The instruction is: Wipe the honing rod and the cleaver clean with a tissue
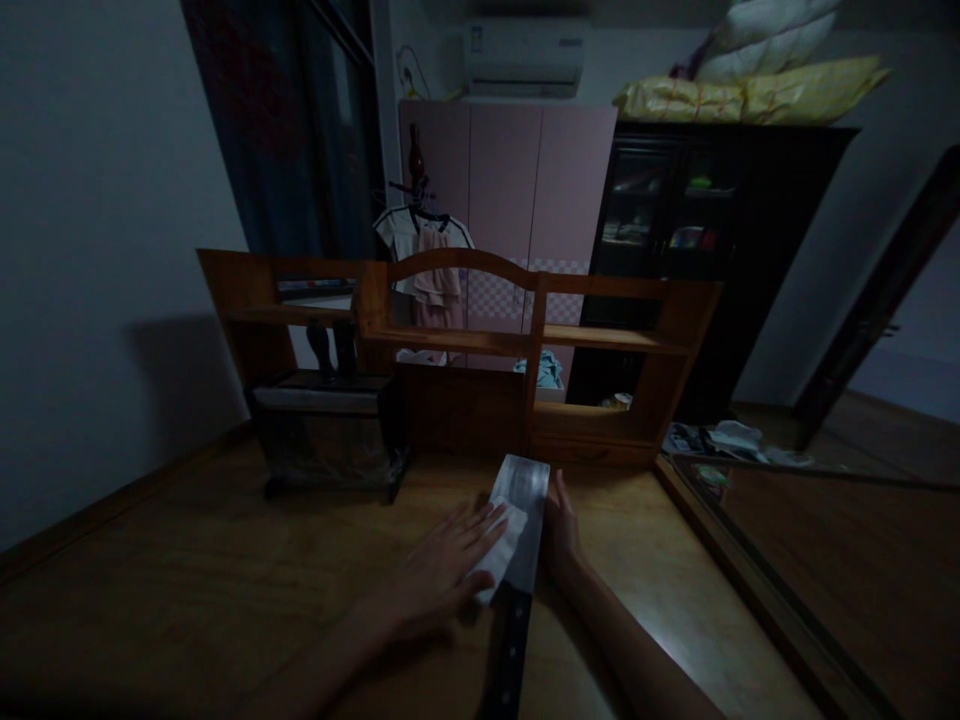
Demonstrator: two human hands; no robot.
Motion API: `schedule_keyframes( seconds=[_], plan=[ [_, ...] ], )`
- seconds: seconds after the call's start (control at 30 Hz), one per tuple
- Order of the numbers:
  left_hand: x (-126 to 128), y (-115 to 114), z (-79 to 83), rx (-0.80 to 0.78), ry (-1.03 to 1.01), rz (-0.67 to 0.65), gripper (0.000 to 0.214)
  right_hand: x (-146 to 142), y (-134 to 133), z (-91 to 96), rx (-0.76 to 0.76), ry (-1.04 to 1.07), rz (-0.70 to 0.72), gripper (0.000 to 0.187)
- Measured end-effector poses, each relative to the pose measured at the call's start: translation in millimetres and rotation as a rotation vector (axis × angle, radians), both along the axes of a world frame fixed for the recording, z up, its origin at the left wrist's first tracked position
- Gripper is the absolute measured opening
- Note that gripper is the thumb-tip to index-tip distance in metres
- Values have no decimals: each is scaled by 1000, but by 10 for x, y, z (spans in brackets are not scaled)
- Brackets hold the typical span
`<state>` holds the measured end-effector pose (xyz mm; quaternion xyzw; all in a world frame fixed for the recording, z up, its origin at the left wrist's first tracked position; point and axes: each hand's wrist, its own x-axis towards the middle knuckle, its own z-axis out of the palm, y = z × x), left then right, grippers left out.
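A cleaver [530, 495] points away from me, its broad grey blade at the far end and its black riveted handle [513, 650] towards me. Over the blade's left side lies a white tissue [504, 552], pinned there by the outstretched fingers of my left hand [450, 560], whose thumb is at the tissue's lower part. My right hand [562, 530] grips the blade's right edge, one finger pointing up alongside; its other fingers are partly hidden behind the blade. Left of the hands stands a dark knife block [322, 430] with black handles [321, 348] sticking up.
The wooden tabletop [225, 590] stretches under my hands. Behind it rises a wooden shelf unit [450, 342] with several compartments. A raised wooden rim [739, 570] runs along the right. Farther back are pink wardrobe doors [501, 180], a dark cabinet [697, 210] and hanging clothes [431, 262].
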<state>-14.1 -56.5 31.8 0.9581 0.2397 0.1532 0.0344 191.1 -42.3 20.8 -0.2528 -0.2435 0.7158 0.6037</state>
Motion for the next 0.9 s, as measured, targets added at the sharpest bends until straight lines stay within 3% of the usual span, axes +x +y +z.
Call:
schedule_keyframes(
  seconds=[0.1,0.23,0.43,0.63,0.9],
  plan=[
    [-18,162,24,20,2,29,57,-11,7,3,-1,8,-4,63],
    [144,263,92,63,-28,15,55,-7,25,-14,9,0,-38,61],
    [402,11,117,53,-34,-91,61,44,27,-50,-96,-72,-125,55],
    [208,-201,105,23,-2,-135,58,58,42,-7,9,-12,-25,53],
    [9,42,52,97,26,32,52,-15,51,-24,18,55,-22,51]
  ],
)
